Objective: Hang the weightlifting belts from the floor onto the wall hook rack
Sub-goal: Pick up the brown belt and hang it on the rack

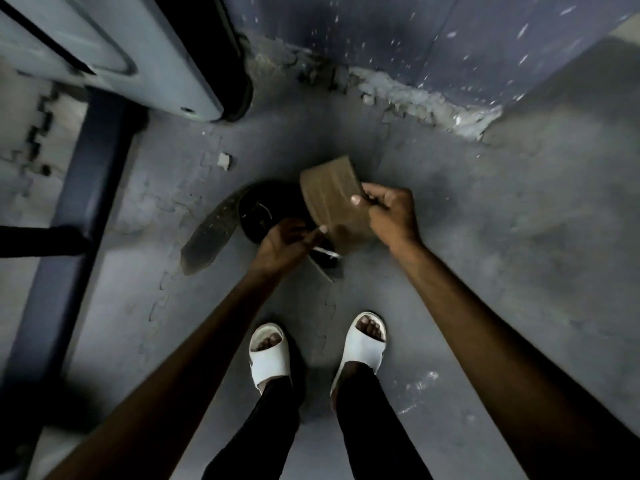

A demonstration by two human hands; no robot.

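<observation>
Fingers [375,199] of the right hand [391,211] curl round the right edge of a tan belt [329,195], thumb on its face, gripping it above the floor [485,271]. The left hand [282,244] pinches the belt's lower end between thumb and curled fingers. A pale bar shows just under that hand, too blurred to identify.

Nearest, two feet in white slides [268,358] stand on the floor near its bottom edge, with dark trouser legs behind them. Both bare forearms reach forward from the lower corners and meet over the middle of the floor.

Under the hands a dark belt [207,237] lies on the floor. Its holed strap end points toward the near left, and the rest curls into a black loop partly hidden by the left hand and the tan belt.

Beyond it a small pale chip [224,161] sits on the floor. Along the left edge runs a blue bar [86,185], and a grey machine panel [121,39] fills the far left corner. At the far edge stands a blue wall [450,39], flecked white, with crumbled plaster [415,98] along its base where it meets the floor.
</observation>
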